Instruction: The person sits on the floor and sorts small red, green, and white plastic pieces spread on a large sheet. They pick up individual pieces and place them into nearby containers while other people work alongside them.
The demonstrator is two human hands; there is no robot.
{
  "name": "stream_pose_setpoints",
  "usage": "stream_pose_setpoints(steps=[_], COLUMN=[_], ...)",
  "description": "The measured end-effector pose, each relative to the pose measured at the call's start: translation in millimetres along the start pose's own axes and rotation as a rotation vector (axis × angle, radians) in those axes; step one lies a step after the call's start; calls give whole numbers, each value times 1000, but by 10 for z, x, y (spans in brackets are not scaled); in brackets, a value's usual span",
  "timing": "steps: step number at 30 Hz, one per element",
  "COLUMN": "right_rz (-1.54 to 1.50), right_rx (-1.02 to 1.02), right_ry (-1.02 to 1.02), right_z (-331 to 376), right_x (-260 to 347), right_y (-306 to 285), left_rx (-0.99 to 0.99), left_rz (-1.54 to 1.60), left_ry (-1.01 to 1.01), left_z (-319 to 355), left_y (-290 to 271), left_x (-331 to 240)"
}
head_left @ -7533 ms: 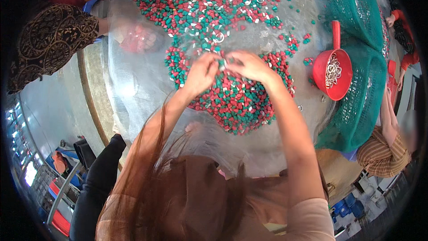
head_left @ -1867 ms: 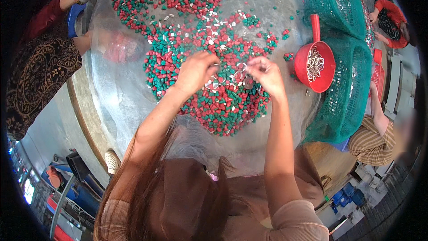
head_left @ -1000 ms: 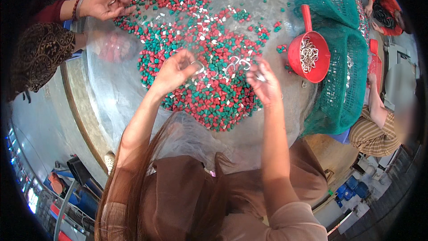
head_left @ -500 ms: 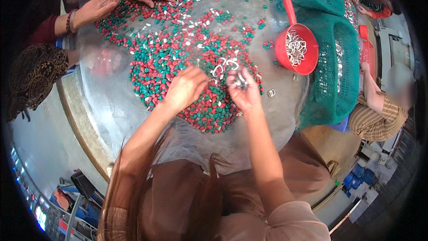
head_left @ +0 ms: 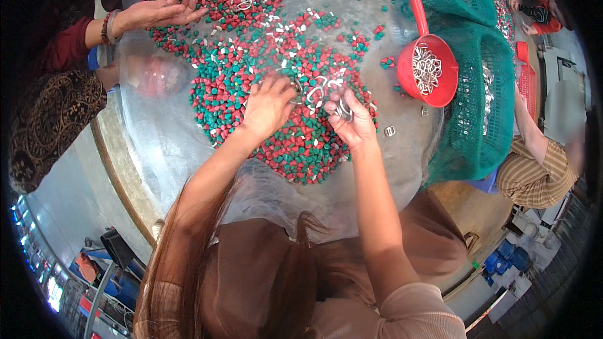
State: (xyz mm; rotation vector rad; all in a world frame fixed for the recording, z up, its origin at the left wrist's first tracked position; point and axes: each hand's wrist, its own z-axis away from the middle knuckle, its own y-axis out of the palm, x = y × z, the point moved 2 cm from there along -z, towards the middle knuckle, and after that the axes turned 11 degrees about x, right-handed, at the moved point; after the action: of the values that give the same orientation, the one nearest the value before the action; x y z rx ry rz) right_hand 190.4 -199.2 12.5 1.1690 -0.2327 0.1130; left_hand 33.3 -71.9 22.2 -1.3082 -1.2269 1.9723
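My left hand (head_left: 269, 105) reaches over a pile of small red and green cone-shaped pieces (head_left: 239, 88), its fingers apart and bent down onto them. A grey metal ring (head_left: 297, 86) lies right at its fingertips; whether they touch it is unclear. My right hand (head_left: 355, 124) is closed around a few shiny metal rings (head_left: 343, 109), with thumb and fingers pinching them above the pile's right side. Between the hands, several pale D-shaped metal rings (head_left: 316, 93) rest on the cones. White bits are scattered through the pile.
A red scoop (head_left: 445, 78) full of metal rings sits to the right, beside green mesh baskets (head_left: 468, 150). A small metal buckle (head_left: 390, 131) lies on the grey table (head_left: 383, 163). At upper left, a co-worker's hand (head_left: 151, 14) hovers over the pile. Other people sit at far right.
My left hand has moved slightly up and right, its fingers spreading onto the pile. My right hand still holds the rings. The co-worker's hands have shifted, one now reaching out palm up.
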Motion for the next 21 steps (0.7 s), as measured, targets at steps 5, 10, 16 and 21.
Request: stream_pose_setpoints(steps=[5, 10, 16, 21], right_rz=[410, 457, 705, 841], right_rx=[-186, -175, -350, -537], right_ry=[77, 159, -258, -726], right_z=[56, 104, 553, 1551], right_x=[55, -115, 1003, 3538], right_y=[83, 189, 210, 7], left_rx=[-18, 265, 143, 107], left_rz=[634, 1009, 1066, 978], left_ry=[-65, -103, -92, -274], left_z=[-73, -163, -243, -214], left_y=[-223, -160, -321, -407], left_x=[15, -170, -317, 85])
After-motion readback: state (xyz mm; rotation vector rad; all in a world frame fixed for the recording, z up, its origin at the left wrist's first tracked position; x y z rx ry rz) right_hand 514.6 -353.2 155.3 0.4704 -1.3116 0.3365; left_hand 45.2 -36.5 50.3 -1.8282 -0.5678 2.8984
